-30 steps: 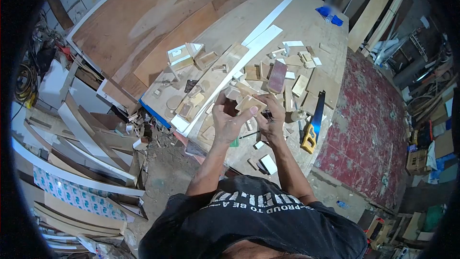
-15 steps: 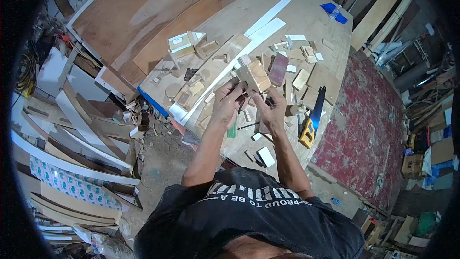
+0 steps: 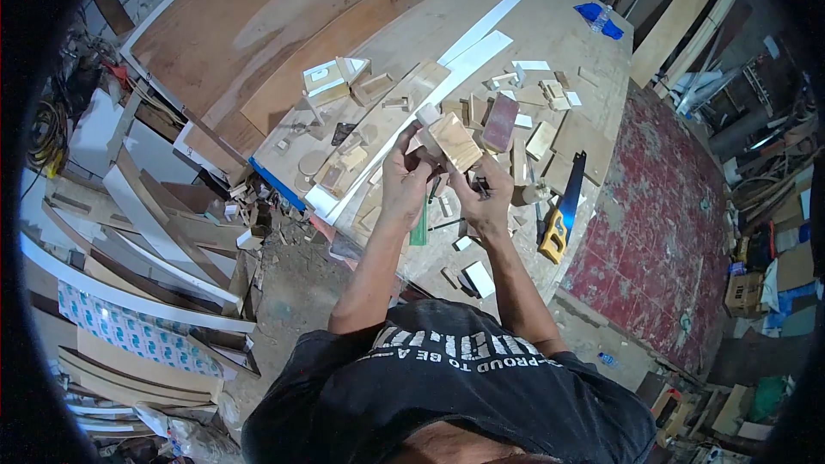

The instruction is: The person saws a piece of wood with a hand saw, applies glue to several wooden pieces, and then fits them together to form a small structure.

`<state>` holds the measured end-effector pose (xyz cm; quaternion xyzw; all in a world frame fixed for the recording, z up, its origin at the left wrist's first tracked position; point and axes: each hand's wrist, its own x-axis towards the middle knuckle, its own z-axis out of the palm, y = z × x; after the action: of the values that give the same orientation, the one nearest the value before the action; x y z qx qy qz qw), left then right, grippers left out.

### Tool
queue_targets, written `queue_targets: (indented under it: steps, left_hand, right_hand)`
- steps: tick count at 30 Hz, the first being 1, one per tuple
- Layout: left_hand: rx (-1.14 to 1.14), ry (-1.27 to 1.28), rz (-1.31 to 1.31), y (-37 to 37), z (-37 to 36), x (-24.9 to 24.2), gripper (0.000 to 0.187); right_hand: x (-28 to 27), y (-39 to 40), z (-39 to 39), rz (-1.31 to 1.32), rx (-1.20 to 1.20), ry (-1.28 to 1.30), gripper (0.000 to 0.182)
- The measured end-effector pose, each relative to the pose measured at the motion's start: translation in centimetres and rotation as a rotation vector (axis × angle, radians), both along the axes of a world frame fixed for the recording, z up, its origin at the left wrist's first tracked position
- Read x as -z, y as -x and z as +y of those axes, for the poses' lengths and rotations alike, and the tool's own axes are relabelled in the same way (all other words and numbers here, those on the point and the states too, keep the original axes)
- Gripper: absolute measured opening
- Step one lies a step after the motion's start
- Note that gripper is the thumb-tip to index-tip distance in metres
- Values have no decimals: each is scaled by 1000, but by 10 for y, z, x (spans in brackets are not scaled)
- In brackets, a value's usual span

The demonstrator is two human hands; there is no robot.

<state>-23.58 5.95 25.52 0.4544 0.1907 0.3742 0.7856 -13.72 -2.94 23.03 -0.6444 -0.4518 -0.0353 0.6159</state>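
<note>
I see my left hand (image 3: pixel 404 179) and right hand (image 3: pixel 483 198) both clamped on one pale square wooden block (image 3: pixel 454 141), held up above the cluttered plywood workbench (image 3: pixel 550 30). One yellow-handled handsaw (image 3: pixel 560 215) lies just right of my hands, and two long white strips (image 3: pixel 471 56) run across the bench. My black shirt (image 3: pixel 447 404) reads "PROUD TO BE A", upside down

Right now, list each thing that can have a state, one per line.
wooden block: lifted off the workbench, held in both hands
left hand: closed on the block
right hand: gripping the block's lower end
handsaw: lying flat, untouched
workbench: strewn with wood offcuts
</note>
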Motion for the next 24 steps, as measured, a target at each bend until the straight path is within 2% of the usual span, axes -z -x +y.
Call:
queue_targets:
  steps: [1,5,8,13,17,19,24]
  left_hand:
    - [-74,-48,10,0,-3,-4,40]
    - [-62,-173,-38,-1,2,5,33]
    - [-58,-276,21,-1,4,6,34]
    - [-81,-257,28,-1,2,4,34]
    - [-37,-292,105,5,5,3,36]
    - [108,-50,-206,7,6,5,46]
    - [-8,-47,-123,5,-5,-7,52]
  right_hand:
    - [-1,1,0,33,-3,-10,17]
    - [7,-4,-4,42,-24,51,26]
    - [7,-5,-1,-28,-21,-71,17]
    - [9,-6,-4,-132,-22,-36,19]
    - [5,-4,-4,-108,-25,-55,21]
    - [0,-3,-6,-130,-29,-42,22]
    - [-8,3,-8,-145,-21,27,27]
